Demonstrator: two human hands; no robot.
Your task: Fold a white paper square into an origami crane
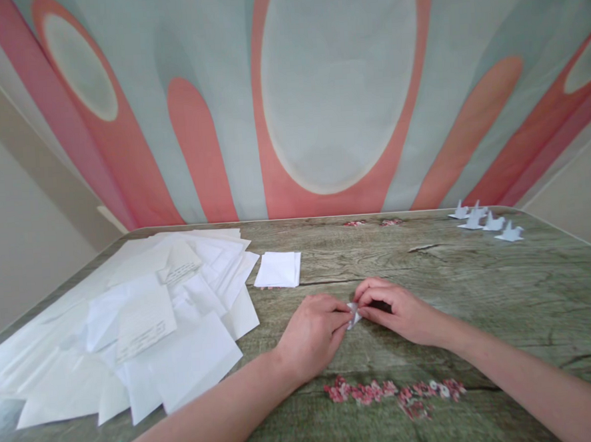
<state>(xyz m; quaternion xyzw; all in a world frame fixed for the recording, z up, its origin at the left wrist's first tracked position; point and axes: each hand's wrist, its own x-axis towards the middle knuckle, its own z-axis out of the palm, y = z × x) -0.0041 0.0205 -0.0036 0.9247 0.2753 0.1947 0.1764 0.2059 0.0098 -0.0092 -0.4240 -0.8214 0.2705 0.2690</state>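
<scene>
A small piece of folded white paper (353, 315) sits between my two hands, just above or on the wood-grain table. My left hand (316, 332) pinches its left side with thumb and fingers. From the right, my right hand (398, 310) grips the other edge between thumb and fingertips. Much of the paper is hidden by the fingers, so its exact folded shape cannot be made out. Beyond my left hand lies a small stack of white square paper (277, 269). Several folded white paper cranes (493, 222) stand at the far right of the table.
A large spread of loose white sheets (194, 360) covers the left of the table (479, 276). Pink flower patterns (369, 391) mark the surface near the front and back. Behind the far edge rises a grey and coral patterned backdrop (338, 98).
</scene>
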